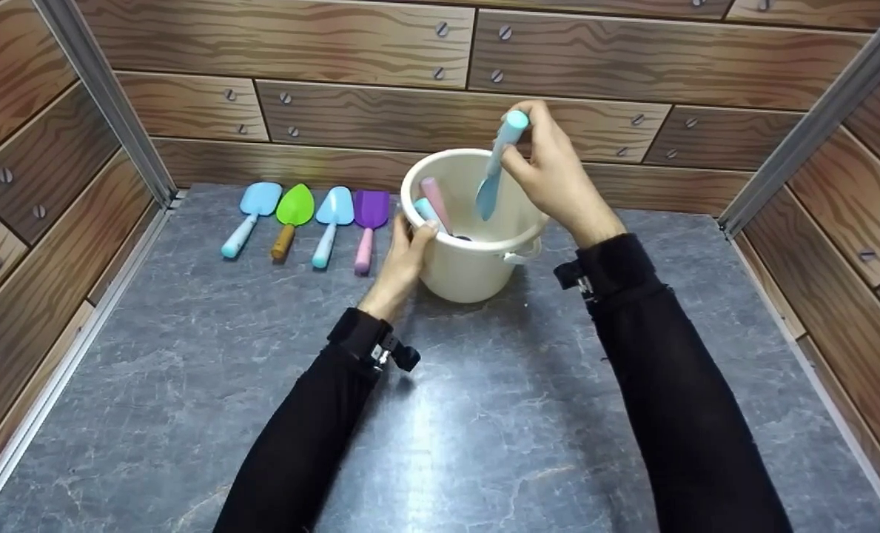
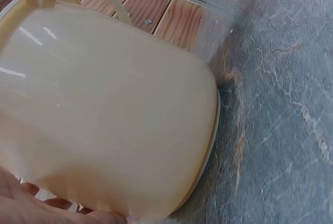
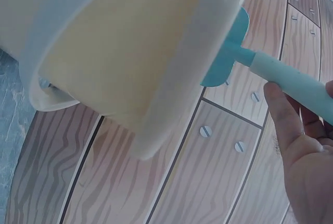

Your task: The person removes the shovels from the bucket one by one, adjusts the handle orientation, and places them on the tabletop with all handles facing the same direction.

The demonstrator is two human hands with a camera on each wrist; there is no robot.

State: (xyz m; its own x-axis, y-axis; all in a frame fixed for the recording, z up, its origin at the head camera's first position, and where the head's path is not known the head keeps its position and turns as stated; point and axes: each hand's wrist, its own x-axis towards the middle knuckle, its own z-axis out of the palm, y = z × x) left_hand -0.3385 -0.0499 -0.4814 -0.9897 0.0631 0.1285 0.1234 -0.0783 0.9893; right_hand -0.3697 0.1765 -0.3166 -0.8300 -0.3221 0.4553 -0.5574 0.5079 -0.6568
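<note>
My right hand (image 1: 558,174) pinches the handle of a light blue toy shovel (image 1: 488,194) over a cream bucket (image 1: 469,274). The shovel's blade points down into the bucket's mouth; in the right wrist view the blue blade (image 3: 237,36) is partly hidden by the rim. My left hand (image 1: 404,263) grips the bucket's near left side, thumb at the rim and fingers along the outer wall. Inside the bucket, a pink handle (image 1: 435,203) and a blue handle (image 1: 426,211) lean on the left wall; their lower ends are hidden.
Left of the bucket lie a blue shovel (image 1: 260,200), a green trowel (image 1: 295,206), another blue shovel (image 1: 334,207) and a purple shovel (image 1: 371,211) in a row. Wood-patterned panels (image 1: 365,111) stand behind and at both sides of the grey marbled surface (image 1: 188,385).
</note>
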